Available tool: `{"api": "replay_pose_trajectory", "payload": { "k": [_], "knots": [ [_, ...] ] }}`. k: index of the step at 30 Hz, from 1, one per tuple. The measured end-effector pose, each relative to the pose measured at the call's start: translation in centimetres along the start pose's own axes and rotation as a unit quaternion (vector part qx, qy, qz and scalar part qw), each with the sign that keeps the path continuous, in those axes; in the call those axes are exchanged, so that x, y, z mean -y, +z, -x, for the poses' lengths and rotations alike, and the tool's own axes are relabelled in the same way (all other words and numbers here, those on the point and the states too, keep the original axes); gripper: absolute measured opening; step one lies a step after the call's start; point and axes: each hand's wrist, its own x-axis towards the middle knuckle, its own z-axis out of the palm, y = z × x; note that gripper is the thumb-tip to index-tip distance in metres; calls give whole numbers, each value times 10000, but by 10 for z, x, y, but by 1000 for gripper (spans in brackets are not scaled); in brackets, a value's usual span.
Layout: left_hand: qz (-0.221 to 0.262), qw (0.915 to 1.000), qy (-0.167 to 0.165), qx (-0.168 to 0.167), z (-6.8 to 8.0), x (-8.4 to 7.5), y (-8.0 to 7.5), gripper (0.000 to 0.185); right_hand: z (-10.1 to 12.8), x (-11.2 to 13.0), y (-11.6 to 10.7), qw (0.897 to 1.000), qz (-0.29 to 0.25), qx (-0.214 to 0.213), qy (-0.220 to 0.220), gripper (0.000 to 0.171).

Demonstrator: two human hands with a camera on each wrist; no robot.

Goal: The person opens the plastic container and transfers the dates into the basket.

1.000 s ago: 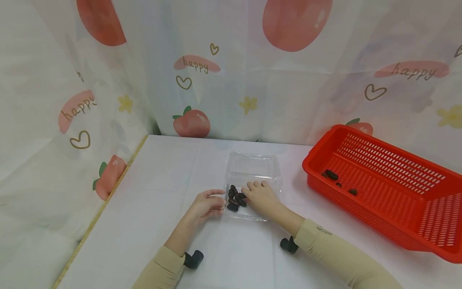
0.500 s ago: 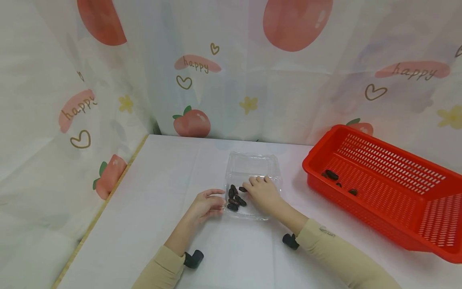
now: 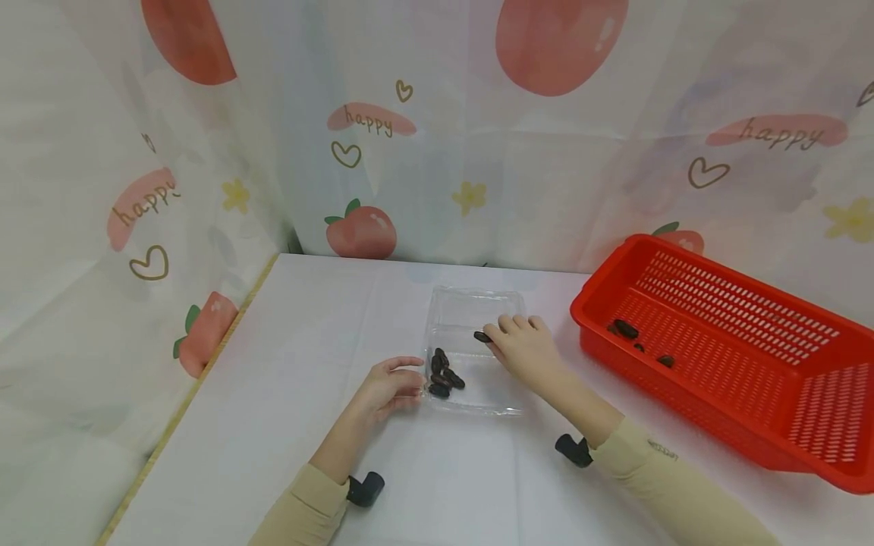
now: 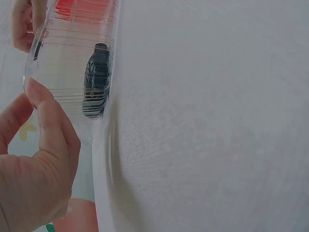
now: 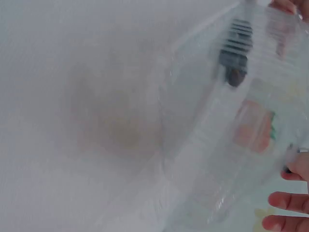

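A clear plastic clamshell box (image 3: pixel 488 383) lies with its lid (image 3: pixel 471 307) folded back on the table. Several dark, oblong, date-like pieces (image 3: pixel 447 378) are gathered along its left side. My left hand (image 3: pixel 392 388) is at that left edge; in the left wrist view the thumb and forefinger pinch the box's clear rim (image 4: pixel 30 87). Between thumb and fingers, my right hand (image 3: pixel 529 355) pinches one dark date-like piece (image 3: pixel 482 337) above the box, near the lid's fold. The right wrist view is blurred, with another piece (image 5: pixel 236 48) visible through the box wall.
To the right stands a red perforated plastic basket (image 3: pixel 683 402), holding a few similar dark pieces (image 3: pixel 625 329). A white cloth covers the table (image 3: pixel 321 326). Behind and at the left hangs a printed curtain (image 3: pixel 423 182).
My right hand has drawn one dark piece away from the pile, then lifted it up and to the right, toward the lid. My left hand stays at the box's edge.
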Motion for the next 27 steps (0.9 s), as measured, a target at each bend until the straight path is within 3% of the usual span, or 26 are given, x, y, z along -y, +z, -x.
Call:
{"api": "replay_pose_trajectory", "payload": {
  "k": [15,27],
  "knots": [
    [15,10000,-14,1,-2,0,0,37,36,-53,-36,9950,28,-497,870,22],
    [30,10000,-8,70,-2,1,-2,38,70,-88,-53,9839,-39,-367,1747,30]
  ]
}}
